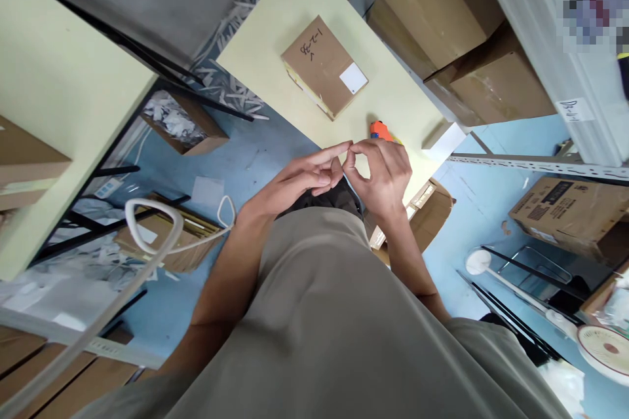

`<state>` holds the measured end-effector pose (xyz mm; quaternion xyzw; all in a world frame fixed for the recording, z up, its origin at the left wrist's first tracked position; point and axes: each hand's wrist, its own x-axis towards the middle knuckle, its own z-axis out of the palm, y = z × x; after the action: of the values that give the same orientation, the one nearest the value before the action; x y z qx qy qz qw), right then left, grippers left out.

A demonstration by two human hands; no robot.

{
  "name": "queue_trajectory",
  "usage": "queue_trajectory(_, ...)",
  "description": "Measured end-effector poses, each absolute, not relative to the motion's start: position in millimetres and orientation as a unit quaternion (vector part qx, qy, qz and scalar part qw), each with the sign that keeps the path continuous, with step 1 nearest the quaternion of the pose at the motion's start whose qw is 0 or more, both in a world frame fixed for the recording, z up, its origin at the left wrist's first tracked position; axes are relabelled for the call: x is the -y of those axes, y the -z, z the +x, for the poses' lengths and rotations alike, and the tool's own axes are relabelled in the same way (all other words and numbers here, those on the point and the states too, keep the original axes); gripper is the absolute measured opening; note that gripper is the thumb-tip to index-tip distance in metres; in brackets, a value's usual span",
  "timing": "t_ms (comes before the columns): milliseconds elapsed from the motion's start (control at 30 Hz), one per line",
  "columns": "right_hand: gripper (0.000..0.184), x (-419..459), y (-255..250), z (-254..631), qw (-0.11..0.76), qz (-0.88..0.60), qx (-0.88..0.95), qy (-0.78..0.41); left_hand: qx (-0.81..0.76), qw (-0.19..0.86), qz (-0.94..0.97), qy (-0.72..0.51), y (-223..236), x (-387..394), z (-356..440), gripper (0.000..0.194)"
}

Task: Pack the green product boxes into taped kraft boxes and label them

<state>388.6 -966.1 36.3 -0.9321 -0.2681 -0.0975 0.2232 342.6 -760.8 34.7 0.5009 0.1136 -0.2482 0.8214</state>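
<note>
In front of my grey shirt, my left hand [310, 173] has its index finger stretched out and the other fingers loosely bent, with nothing visible in it. My right hand [381, 170] pinches thumb and index finger together at the tip of that left finger. Whatever lies in the pinch, if anything, is too small to make out. Just beyond my right hand, an orange and blue object [380, 130] rests on the pale table [265, 33], partly covered by the hand. Farther up the table lies a closed cardboard box [322, 65] with handwriting and a white label.
Large cartons [437, 6] stand behind the table, beside a metal rack [580, 111]. A small white box [445, 137] sits at the table's right edge. An open carton [430, 216] is below. At left, a white cable [157, 249] loops close to my left forearm.
</note>
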Motion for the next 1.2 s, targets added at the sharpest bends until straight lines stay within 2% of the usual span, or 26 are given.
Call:
queue_trajectory(167, 0.016, 967.2, -34.8, 389.4, 0.234, -0.930, 0.265, 0.102, -0.137, 0.805, 0.536, 0.215, -30.4, 760.1, 339.4, 0.076)
queue_trajectory(367, 0.018, 969.6, -33.6, 391.0, 0.248, -0.928, 0.258, 0.106, -0.112, 0.806, 0.523, 0.254, -38.7, 762.7, 345.0, 0.077)
queue_trajectory(867, 0.012, 969.0, -37.0, 389.2, 0.275, -0.922, 0.246, 0.116, -0.135, 0.835, 0.475, 0.242, -33.6, 762.0, 351.3, 0.073)
queue_trajectory(1033, 0.008, 967.5, -38.4, 389.1, 0.324, -0.911, 0.236, 0.099, -0.063, 0.869, 0.418, 0.257, -39.4, 758.6, 356.1, 0.073)
queue_trajectory(1200, 0.009, 963.2, -45.7, 388.8, 0.423, -0.880, 0.205, 0.067, -0.067, 0.876, 0.415, 0.237, -37.8, 759.8, 358.3, 0.065)
